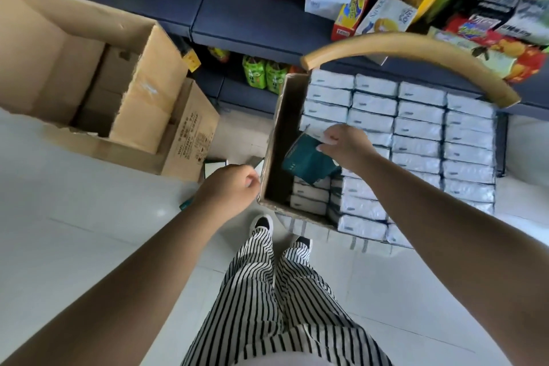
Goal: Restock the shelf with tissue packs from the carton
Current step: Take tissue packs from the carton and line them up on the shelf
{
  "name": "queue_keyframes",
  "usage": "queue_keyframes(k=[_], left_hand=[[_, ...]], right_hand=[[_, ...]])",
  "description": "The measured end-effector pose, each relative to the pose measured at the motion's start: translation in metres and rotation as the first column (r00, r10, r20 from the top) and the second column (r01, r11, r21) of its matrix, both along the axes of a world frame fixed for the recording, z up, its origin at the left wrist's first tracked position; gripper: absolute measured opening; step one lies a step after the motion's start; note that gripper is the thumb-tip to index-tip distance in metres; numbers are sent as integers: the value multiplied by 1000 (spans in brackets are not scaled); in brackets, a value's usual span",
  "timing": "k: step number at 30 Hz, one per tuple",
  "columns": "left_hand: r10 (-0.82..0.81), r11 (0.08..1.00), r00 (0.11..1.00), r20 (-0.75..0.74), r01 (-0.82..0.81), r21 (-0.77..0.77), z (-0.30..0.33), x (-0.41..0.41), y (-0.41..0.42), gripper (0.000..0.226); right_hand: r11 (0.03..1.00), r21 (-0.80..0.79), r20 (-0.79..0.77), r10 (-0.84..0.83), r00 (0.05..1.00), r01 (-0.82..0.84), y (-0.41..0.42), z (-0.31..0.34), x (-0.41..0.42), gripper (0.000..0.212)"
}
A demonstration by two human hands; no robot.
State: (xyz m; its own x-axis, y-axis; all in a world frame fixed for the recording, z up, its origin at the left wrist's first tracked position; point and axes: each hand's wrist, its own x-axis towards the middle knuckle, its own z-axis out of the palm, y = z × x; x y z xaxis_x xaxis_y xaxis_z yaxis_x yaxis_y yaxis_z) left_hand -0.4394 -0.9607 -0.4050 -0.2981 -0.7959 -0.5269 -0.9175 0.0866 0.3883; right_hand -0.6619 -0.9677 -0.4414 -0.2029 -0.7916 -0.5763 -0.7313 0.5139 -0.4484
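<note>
The teal tissue pack hangs tilted over the open carton, pinched at its upper corner by the right hand. It looks light and soft, its film probably slippery; gripping across the body seems safer. The left hand, fingers curled, touches the carton's near wall.
</note>
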Motion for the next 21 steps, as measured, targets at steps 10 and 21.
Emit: queue_keyframes(k=[10, 21], left_hand=[[198, 960, 965, -172, -155, 235, -24, -50, -33, 24], [315, 937, 902, -297, -244, 252, -85, -102, -62, 63]], right_hand=[[847, -100, 100, -514, 852, 522, 35, 21, -48, 25], [357, 77, 378, -874, 304, 931, 84, 3, -74, 28]])
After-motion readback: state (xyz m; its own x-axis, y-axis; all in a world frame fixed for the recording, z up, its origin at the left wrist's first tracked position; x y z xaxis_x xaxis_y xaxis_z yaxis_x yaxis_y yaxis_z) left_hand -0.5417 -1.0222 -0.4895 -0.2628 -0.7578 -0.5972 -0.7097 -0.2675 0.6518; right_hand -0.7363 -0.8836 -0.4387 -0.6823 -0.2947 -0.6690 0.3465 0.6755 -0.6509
